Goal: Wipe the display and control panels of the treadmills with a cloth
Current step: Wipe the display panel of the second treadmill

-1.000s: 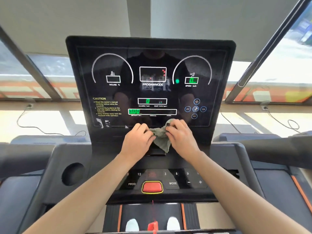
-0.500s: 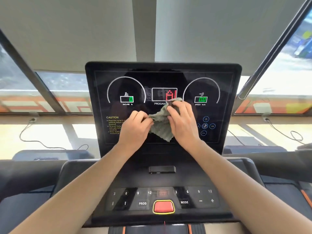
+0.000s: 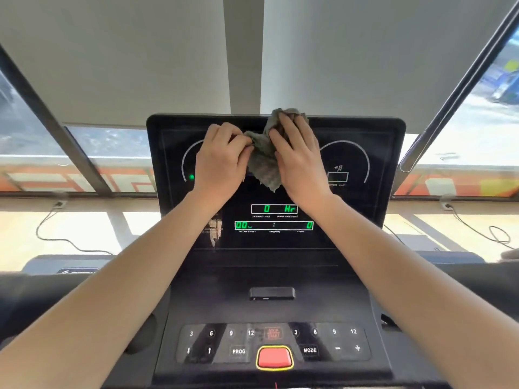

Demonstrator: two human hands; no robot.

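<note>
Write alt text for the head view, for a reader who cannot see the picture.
The left hand and the right hand hold a crumpled grey cloth against the top of a black treadmill display, whose green digits glow lower down. Below it lies the control panel with numbered keys and a red button.

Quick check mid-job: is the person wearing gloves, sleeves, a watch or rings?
No. The left hand and right hand are ungloved, no rings showing. The left forearm and right forearm are bare to the frame edge: no sleeves, watch or bands in view.
</note>
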